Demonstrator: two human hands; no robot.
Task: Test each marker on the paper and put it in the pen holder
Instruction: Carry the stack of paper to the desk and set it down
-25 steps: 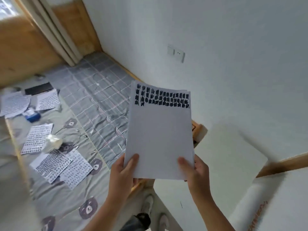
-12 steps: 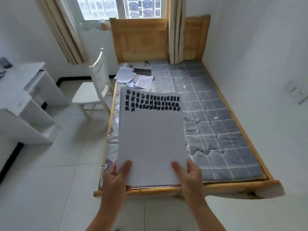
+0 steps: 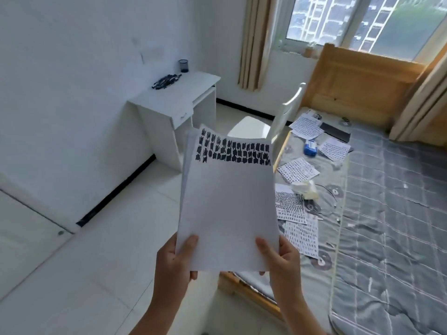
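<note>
A wooden bed [image 3: 399, 213] has a grey checked mattress. A white chair [image 3: 251, 126] stands just beside the bed, with a white desk [image 3: 174, 97] beyond it. A window [image 3: 362, 18] sits above the bed's headboard [image 3: 358, 85]. A blue box [image 3: 310, 147] lies on the bed.

I have both arms in view, bare. The left forearm [image 3: 156, 310] and right forearm [image 3: 300, 315] enter from the bottom edge and lean slightly toward each other. My left hand [image 3: 175, 264] pinches the paper [image 3: 229, 209] at its lower left corner, thumb flat on top and fingers curled beneath. My right hand [image 3: 284, 262] grips the lower right corner the same way, with fingertips just showing under the bottom edge. The hands sit level with each other.
</note>
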